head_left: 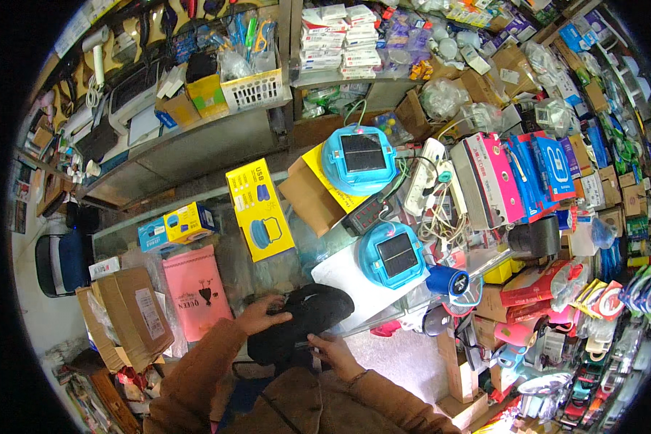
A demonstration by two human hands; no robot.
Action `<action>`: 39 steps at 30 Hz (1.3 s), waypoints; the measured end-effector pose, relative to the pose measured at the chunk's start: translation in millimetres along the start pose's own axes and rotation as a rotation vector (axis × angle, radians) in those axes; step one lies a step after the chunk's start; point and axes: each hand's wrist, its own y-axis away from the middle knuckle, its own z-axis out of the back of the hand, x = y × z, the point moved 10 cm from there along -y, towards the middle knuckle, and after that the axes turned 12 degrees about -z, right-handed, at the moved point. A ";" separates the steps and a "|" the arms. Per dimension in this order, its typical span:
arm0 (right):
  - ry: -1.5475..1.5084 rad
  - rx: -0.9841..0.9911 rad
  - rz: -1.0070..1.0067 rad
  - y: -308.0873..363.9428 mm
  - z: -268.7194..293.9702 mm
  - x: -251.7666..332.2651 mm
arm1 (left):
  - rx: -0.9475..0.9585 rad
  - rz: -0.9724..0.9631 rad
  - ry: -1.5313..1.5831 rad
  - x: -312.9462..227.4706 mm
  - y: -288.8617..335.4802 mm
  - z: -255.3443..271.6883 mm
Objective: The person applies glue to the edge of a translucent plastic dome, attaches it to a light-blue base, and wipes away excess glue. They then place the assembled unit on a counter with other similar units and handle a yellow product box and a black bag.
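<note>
A dark, soft black bundle (304, 318), perhaps a cap or a pouch, is held close to my body at the counter's near edge. My left hand (264, 315) grips its left side, thumb lying across the top. At its lower right edge, my right hand (334, 354) pinches it, with the fingertips partly hidden. Just beyond it lies a white sheet (343, 278), on which a blue lamp with a solar panel (392, 254) rests. To the left of my left hand is a pink printed bag (195, 289).
A second blue solar lamp (359, 160) sits on an open yellow carton (315, 188). A tall yellow box (260, 210) lies left of it. Cardboard boxes (134, 315) stand at the left. A white power strip (424, 177) with tangled cables and a pink box (488, 181) are at the right.
</note>
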 end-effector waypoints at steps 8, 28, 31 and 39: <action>-0.162 0.023 0.011 13.4 -7.0 -7.4 | -0.080 -0.119 -0.114 -10.9 12.3 -21.4; -0.189 0.478 1.305 417.6 -1.7 229.3 | -0.265 -0.221 -0.225 -20.6 20.0 14.9; -0.021 0.612 1.484 476.4 -27.3 236.1 | -0.229 -0.176 -0.297 -11.8 16.2 15.0; -0.025 0.652 1.504 466.6 -34.3 243.0 | -0.224 -0.040 -0.207 -11.1 14.3 12.6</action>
